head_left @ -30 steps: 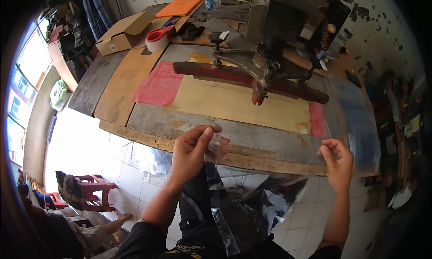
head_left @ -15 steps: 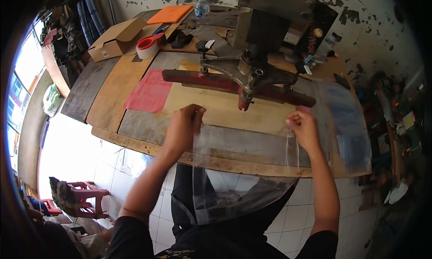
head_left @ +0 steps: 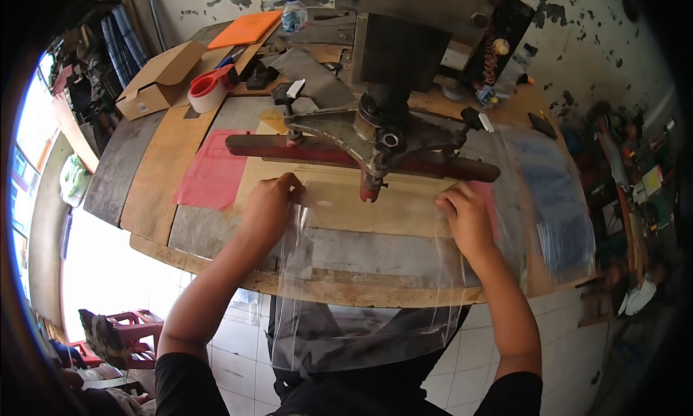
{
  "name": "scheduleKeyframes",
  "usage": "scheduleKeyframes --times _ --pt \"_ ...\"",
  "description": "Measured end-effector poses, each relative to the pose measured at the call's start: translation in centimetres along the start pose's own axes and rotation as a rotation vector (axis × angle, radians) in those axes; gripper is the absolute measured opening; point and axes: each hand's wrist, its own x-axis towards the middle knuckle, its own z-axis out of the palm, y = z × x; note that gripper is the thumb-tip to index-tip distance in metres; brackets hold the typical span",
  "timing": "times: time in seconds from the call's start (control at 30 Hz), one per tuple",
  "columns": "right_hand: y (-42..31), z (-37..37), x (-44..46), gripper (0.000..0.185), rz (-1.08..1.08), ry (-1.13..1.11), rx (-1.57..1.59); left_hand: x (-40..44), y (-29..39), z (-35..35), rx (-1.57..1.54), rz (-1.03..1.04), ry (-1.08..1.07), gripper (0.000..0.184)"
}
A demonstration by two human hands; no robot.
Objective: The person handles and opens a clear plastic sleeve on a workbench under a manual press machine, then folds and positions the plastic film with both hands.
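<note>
A clear plastic sheet [head_left: 361, 336] is stretched between my two hands and hangs over the table's front edge onto my lap. My left hand [head_left: 271, 206] pinches its upper left corner, and my right hand [head_left: 464, 215] pinches the upper right one. Both hands are over a tan sheet [head_left: 346, 212] on the grey metal plate [head_left: 216, 232]. Just beyond them, the long bar [head_left: 317, 150] of a press machine [head_left: 382, 134] spans the tan sheet. Red material [head_left: 213, 170] lies to the left of my left hand.
A stack of clear, bluish plastic sheets [head_left: 552, 199] lies at the right. On the left stand a tape roll in a red dispenser [head_left: 209, 89] and a cardboard box [head_left: 159, 80]. Behind are a water bottle [head_left: 294, 15] and an orange folder [head_left: 245, 29]. A red stool [head_left: 137, 329] stands on the floor.
Both hands have moved slightly left in view, and the plastic sheet is now spread flatter and wider between them. My view has shifted a little, so the press appears further left.
</note>
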Motion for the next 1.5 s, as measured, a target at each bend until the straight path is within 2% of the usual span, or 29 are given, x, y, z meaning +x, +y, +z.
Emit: scheduleKeyframes --times 0.13,0.2,0.3,0.37,0.4,0.5,0.57,0.77,1.33,1.5 --pt "-0.2 -0.5 0.1 0.006 -0.019 -0.057 0.004 -0.2 1.4 -0.7 0.076 -0.08 -0.063 0.034" --pt "-0.5 -1.2 0.0 0.007 -0.022 -0.079 -0.008 -0.4 1.5 -0.7 0.15 -0.002 -0.031 0.036" --pt "-1.1 -2.3 -0.4 0.017 0.039 -0.156 0.0 -0.6 1.4 -1.6 0.107 0.075 -0.055 0.041" --pt "-1.2 -2.6 -1.0 0.03 0.068 -0.177 -0.057 -0.7 1.1 -2.1 0.043 0.065 -0.078 0.043" --pt "-0.9 -2.5 -1.2 0.03 0.072 -0.179 -0.062 -0.7 0.9 -2.0 -0.018 0.057 -0.095 0.046" --pt "-0.3 -1.9 -1.4 0.04 0.013 -0.139 -0.024 -0.8 1.1 -1.4 0.012 0.05 -0.048 0.033" --pt "0.0 -1.8 -1.4 0.04 0.006 -0.139 -0.023 -0.6 2.0 -1.5 0.027 -0.028 -0.021 0.017" --pt "0.4 -1.3 -0.8 0.039 -0.035 -0.111 -0.068 -0.1 1.4 -0.6 0.021 -0.031 0.084 0.016" --pt "1.3 -0.4 0.1 0.041 -0.047 -0.073 -0.091 1.1 1.7 -0.8 0.013 -0.1 0.037 0.016" --pt "1.2 0.0 -0.1 0.042 0.02 -0.057 -0.07 1.0 1.3 -0.7 0.035 -0.093 0.065 0.016"
